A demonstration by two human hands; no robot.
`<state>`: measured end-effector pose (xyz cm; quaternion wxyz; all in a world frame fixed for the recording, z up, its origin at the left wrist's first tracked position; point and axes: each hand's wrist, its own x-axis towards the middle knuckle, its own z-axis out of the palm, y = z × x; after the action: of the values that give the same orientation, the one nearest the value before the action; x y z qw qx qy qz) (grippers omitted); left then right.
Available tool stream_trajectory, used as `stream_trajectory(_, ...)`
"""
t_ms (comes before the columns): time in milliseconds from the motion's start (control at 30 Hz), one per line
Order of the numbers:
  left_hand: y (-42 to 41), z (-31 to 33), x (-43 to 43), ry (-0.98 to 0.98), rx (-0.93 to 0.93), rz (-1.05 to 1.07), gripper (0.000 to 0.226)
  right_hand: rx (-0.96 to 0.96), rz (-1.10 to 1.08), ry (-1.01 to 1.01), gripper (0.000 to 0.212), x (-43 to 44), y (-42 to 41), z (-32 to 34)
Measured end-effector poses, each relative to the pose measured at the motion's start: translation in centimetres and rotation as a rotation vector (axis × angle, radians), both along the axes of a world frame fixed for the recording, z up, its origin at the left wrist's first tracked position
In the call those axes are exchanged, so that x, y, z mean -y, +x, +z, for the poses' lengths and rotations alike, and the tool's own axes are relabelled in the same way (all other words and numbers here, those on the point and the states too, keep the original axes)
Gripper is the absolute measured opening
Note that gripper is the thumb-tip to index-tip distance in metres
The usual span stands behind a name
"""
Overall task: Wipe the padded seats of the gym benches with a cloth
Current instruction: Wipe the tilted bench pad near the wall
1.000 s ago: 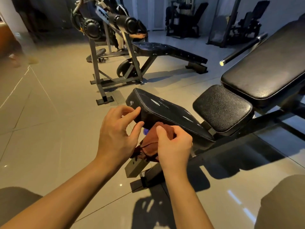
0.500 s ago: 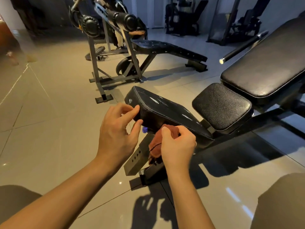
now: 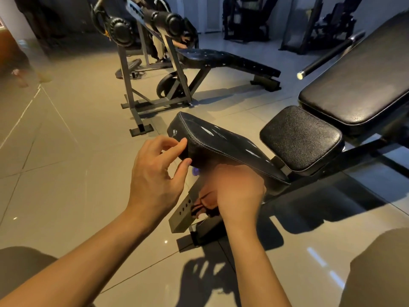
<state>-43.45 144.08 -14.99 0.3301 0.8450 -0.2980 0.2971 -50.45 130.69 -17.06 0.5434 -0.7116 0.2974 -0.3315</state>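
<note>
The right hand (image 3: pixel 234 191) has dropped lower and is now smeared with motion blur, and the cloth (image 3: pixel 204 208), a plain bundle above its knuckles half a second ago, now shows only as a dark reddish scrap under the palm, just beside the steel bracket (image 3: pixel 180 214). The hand is closed round that scrap, though the blur hides its fingers. The left hand (image 3: pixel 159 173) has barely shifted: it holds nothing, its fingers loosely bent, the index tip at the near end of the seat pad (image 3: pixel 221 147); I cannot tell if it touches. A small pale mark sits on that end of the pad, and pale lettering runs along the frame of the far bench (image 3: pixel 228 60), both too small to read. Two benches are in view. The near one carries three black pads in a row: the tilted seat pad, a short grained middle pad (image 3: pixel 301 138) and a long back pad (image 3: pixel 358 85). The far bench has one long pad and two foam rollers (image 3: pixel 121 29) at its head. The bracket has four holes in a line, and one blue knob (image 3: pixel 195 171) peeks out under the seat pad. A single bar (image 3: pixel 327 56) with a pale end slants behind the back pad, above the tiled floor (image 3: pixel 66 151).
</note>
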Motion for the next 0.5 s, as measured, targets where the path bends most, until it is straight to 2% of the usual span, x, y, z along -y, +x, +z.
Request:
stream_trajectory(100, -0.1, -0.1, 0.1, -0.022, -0.015, 0.006, 0.040, -0.016, -0.052, 0.031, 0.023, 0.8, -0.4, -0.5)
stream_trajectory(233, -0.2, -0.1, 0.3, -0.022, -0.001, 0.007, 0.040, -0.005, 0.082, -0.037, 0.019, -1.0, 0.1, 0.8)
stream_trajectory(400, -0.2, -0.1, 0.0, -0.013, 0.002, 0.005, 0.040, -0.025, -0.057, -0.009, 0.022, 1.3, -0.5, -0.6)
stream_trajectory(500, -0.3, -0.1, 0.4, -0.040, -0.008, 0.013, 0.040, -0.030, 0.039, -0.034, 0.015, 0.1, 0.1, 0.5)
